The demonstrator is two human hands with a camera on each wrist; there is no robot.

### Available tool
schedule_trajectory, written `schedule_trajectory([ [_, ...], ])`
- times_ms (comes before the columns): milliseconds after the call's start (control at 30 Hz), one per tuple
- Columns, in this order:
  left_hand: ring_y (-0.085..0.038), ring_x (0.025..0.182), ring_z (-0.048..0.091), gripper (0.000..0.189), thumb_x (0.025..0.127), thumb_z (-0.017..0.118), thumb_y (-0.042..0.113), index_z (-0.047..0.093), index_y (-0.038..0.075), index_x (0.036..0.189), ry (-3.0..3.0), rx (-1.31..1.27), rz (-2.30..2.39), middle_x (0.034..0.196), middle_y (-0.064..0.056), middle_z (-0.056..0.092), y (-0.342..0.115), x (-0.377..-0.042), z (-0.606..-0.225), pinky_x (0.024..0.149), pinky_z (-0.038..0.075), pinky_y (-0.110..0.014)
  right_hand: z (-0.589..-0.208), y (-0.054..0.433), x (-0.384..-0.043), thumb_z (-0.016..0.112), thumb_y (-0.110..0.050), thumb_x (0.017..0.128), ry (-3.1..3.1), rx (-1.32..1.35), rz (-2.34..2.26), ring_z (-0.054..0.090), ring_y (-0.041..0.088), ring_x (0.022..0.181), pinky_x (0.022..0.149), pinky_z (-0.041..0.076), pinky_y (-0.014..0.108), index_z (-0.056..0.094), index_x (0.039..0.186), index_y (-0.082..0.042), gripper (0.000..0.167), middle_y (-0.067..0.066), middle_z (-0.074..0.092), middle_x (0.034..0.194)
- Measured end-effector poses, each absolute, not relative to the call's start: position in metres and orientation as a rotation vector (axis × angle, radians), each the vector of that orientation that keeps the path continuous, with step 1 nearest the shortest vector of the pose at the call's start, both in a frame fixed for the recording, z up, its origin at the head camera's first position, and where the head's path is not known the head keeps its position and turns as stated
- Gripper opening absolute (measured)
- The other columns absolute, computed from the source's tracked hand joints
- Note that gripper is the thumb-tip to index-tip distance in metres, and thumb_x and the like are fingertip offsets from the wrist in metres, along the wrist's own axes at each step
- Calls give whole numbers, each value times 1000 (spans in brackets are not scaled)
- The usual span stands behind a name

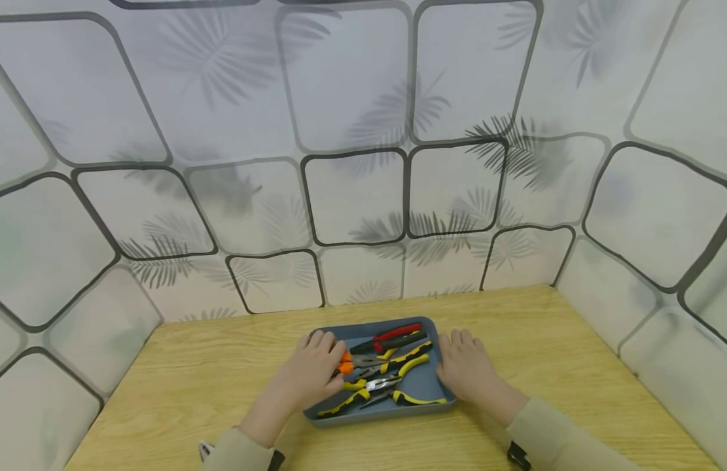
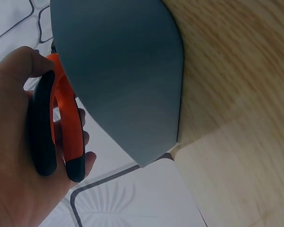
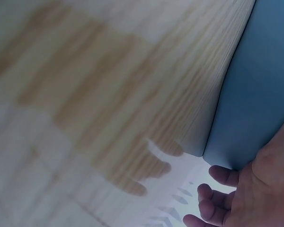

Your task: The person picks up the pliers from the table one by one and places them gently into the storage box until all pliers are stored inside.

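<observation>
A shallow blue-grey tray (image 1: 392, 413) lies on the table with several pliers inside. Over its left end my left hand (image 1: 317, 366) holds long-nose pliers (image 1: 366, 360) by their orange and black handles (image 2: 72, 130). In the left wrist view the thumb is on one handle and the fingers pass behind; the tray's side wall (image 2: 125, 71) hides the pliers' front. My right hand (image 1: 466, 366) rests against the tray's right side, fingers loosely bent near the far corner. Beside that hand, the right wrist view shows the tray's outer wall (image 3: 255, 80).
Red-handled pliers (image 1: 398, 331) lie at the back of the tray, and yellow-and-black ones (image 1: 419, 398) lie toward the front. The wooden table (image 1: 222, 373) meets patterned walls (image 1: 363, 196) behind and at the right. A small metallic thing (image 1: 205, 450) shows by the left sleeve.
</observation>
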State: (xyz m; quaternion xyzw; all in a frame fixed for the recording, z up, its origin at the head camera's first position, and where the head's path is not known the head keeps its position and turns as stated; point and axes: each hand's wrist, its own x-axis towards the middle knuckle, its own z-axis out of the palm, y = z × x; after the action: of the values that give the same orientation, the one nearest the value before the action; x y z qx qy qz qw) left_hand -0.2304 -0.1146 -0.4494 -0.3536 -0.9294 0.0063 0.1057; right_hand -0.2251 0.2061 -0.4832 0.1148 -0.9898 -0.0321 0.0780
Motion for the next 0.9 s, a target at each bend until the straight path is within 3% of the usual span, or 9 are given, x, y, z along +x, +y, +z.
schedule_trajectory([
  [300, -18, 86, 30, 19, 98, 62, 31, 54, 17, 108, -2742, -1051, 38, 94, -1, 40, -110, -231, -453, 80, 25, -36, -481, 206, -224, 68, -21, 96, -2962, 351, -68, 47, 31, 86, 75, 48, 47, 58, 121, 3, 36, 18, 52, 94],
  [900, -17, 85, 30, 20, 97, 63, 31, 54, 17, 106, -2729, -1065, 80, 93, 0, 38, -102, -236, -458, 78, 24, -34, -484, 207, -226, 68, -22, 96, -2959, 347, -80, 48, 31, 87, 76, 49, 48, 58, 121, 3, 37, 18, 52, 94],
])
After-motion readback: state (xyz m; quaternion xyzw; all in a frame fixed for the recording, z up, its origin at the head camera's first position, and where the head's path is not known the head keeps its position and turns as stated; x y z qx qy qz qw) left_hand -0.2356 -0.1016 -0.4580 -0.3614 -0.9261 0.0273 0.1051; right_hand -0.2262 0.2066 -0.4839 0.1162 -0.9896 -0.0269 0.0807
